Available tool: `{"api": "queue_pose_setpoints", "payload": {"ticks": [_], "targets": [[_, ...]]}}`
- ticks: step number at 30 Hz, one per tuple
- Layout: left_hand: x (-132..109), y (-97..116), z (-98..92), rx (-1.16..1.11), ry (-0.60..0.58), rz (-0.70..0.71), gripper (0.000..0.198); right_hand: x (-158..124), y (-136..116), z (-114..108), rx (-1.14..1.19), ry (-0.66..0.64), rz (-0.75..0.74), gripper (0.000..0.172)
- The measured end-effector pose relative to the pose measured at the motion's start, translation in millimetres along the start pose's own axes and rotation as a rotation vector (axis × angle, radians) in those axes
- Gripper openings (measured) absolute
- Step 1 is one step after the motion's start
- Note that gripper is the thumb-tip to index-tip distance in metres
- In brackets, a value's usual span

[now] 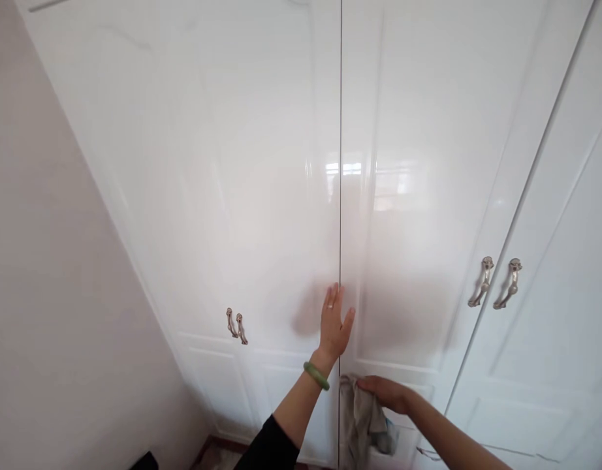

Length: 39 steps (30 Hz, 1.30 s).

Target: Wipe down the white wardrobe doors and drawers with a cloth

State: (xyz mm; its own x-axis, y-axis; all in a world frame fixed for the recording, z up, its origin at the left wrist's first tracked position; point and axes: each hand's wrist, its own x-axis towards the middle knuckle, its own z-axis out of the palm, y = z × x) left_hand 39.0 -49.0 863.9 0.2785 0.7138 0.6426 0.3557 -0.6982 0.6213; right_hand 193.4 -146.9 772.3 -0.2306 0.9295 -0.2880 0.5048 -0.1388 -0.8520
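My left hand (pixel 334 323) lies flat, fingers apart, on the glossy white wardrobe door (pixel 262 196) right at the centre seam. A green bangle (pixel 316 375) circles that wrist. Lower down, my right hand (pixel 385 391) presses a crumpled grey cloth (pixel 360 424) against the lower part of the neighbouring door (pixel 409 196), just right of the seam. The cloth hangs down below the hand.
A pair of metal handles (pixel 236 326) sits on the left doors and another pair (pixel 497 282) on the right doors. A pale wall (pixel 51 313) closes in the left side. A strip of floor (pixel 222 457) shows at the bottom.
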Motion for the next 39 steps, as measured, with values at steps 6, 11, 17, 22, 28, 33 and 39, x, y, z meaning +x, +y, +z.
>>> {"api": "queue_pose_setpoints", "payload": {"ticks": [6,11,17,22,28,33,39], "targets": [[-109.7,-18.5,33.0,-0.429,-0.485,-0.499,0.089,-5.8,-3.5,-68.3,0.079,-0.093,0.005,0.041],[-117.2,-16.5,27.8,-0.506,-0.309,-0.638,0.061,-15.7,-21.5,-87.5,0.115,0.081,-0.011,0.07],[-58.6,30.2,2.1,-0.323,0.017,-0.413,0.058,-22.4,-74.0,-57.2,0.685,0.187,-0.106,0.1],[-6.0,87.2,-27.9,-0.152,-0.16,0.211,0.064,-35.4,-167.8,-104.9,0.504,0.642,-0.474,0.059],[48.4,117.0,-97.1,-0.058,0.355,0.546,0.048,-85.5,-399.3,-278.6,-0.453,1.325,-1.285,0.043],[60.5,117.9,-118.1,0.03,0.45,0.568,0.056,-67.2,-563.5,-340.1,-0.867,1.268,-1.27,0.037],[105.1,109.8,-149.1,0.25,0.557,0.701,0.058,-20.5,-599.9,-294.1,-0.864,1.274,-1.301,0.047]]}}
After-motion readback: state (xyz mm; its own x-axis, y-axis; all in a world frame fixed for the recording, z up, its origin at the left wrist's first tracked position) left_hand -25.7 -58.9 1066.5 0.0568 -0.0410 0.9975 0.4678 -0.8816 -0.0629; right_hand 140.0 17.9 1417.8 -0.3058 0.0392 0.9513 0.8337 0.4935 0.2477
